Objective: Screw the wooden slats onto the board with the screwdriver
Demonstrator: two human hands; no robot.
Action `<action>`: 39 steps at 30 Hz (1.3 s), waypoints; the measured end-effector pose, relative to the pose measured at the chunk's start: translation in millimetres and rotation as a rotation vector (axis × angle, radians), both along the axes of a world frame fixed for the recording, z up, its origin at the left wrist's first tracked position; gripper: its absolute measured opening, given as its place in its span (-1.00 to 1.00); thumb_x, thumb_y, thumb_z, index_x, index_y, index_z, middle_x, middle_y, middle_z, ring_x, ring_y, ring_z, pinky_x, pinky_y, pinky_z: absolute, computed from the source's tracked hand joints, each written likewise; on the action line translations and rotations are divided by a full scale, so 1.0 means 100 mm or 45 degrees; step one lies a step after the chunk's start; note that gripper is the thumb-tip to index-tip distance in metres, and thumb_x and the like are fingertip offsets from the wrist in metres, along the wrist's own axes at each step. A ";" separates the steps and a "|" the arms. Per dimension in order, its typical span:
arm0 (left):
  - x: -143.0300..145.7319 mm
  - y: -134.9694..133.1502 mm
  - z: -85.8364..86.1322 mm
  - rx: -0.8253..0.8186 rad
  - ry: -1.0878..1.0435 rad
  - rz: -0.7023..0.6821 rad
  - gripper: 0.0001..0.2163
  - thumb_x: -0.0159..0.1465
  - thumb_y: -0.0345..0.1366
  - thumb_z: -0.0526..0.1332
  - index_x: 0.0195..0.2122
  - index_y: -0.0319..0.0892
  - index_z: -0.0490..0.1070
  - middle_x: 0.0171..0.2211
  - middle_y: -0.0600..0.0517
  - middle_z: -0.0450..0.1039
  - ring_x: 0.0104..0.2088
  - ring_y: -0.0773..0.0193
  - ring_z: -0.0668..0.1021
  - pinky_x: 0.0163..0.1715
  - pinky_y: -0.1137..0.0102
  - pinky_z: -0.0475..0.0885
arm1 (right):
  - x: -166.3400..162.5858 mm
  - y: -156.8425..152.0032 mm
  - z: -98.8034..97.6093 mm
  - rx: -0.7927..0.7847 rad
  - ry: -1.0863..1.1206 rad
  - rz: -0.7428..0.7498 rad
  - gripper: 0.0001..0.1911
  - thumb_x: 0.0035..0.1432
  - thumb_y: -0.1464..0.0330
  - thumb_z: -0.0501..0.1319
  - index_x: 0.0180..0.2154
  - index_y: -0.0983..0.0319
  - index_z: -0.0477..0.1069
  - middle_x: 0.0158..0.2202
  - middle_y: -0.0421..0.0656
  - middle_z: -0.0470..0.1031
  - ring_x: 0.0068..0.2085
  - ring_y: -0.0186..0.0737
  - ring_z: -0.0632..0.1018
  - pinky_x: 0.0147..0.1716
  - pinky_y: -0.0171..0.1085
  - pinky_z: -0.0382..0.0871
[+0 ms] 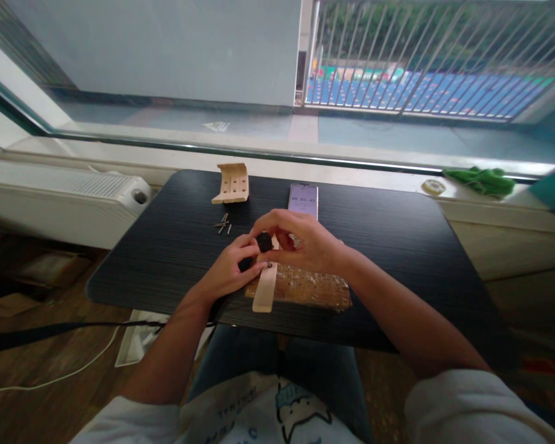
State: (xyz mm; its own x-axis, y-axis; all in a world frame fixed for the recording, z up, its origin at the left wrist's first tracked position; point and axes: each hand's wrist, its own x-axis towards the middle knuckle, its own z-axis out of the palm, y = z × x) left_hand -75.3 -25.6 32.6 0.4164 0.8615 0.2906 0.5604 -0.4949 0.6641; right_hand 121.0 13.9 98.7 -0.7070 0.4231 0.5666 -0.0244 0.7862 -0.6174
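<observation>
A pale wooden strip (264,291) lies across a brown block wrapped in clear tape (312,288), its near end jutting past the block. The block's top has several small dark holes. My left hand (229,268) grips the strip from the left, thumb at its edge and index finger beside a small dark lump (264,242). My right hand (308,240) is curled over the strip's far part, fingers and thumb closed around the dark lump. What kind of thing the lump is, I cannot make out. A dark round spot (269,265) shows on the strip near my left thumb.
A curved pale wooden piece with several holes (234,184) stands at the back left of the black table (379,246). Several loose screws or nails (224,223) lie in front of it. A phone showing a timer (304,198) lies behind my right hand. A radiator (65,197) is at left.
</observation>
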 end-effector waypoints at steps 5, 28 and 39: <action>-0.01 0.00 0.00 0.021 0.039 0.005 -0.80 0.24 -0.18 0.15 -0.35 -0.19 0.45 -0.22 -0.03 0.41 -0.16 0.14 0.48 -0.09 0.25 0.41 | -0.01 0.01 -0.01 0.030 -0.028 -0.048 -0.76 0.09 0.43 0.30 -0.18 0.28 0.34 -0.31 -0.25 0.36 -0.46 -0.52 0.27 -0.45 -0.44 0.21; 0.00 0.00 0.00 0.028 0.015 -0.008 -0.82 0.24 -0.21 0.15 -0.31 -0.20 0.45 -0.22 -0.05 0.40 -0.14 0.14 0.47 -0.09 0.25 0.41 | -0.04 -0.01 -0.10 0.123 0.009 -0.153 -0.75 0.14 0.35 0.27 -0.16 0.27 0.30 -0.27 -0.22 0.38 -0.47 -0.51 0.29 -0.46 -0.42 0.22; -0.02 0.00 -0.01 0.009 0.023 0.010 -0.79 0.24 -0.16 0.15 -0.33 -0.18 0.47 -0.14 -0.08 0.42 -0.09 0.09 0.47 -0.04 0.21 0.40 | 0.03 -0.01 0.01 0.189 -0.092 -0.078 -0.74 0.22 0.36 0.17 -0.05 0.30 0.37 -0.24 -0.15 0.47 -0.46 -0.50 0.37 -0.44 -0.41 0.29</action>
State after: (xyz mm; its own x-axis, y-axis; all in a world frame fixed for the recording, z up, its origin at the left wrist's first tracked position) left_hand -77.3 -25.7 31.8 0.4146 0.8628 0.2893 0.5761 -0.4950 0.6504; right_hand 124.1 13.4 99.4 -0.7238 0.3817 0.5748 0.0664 0.8677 -0.4926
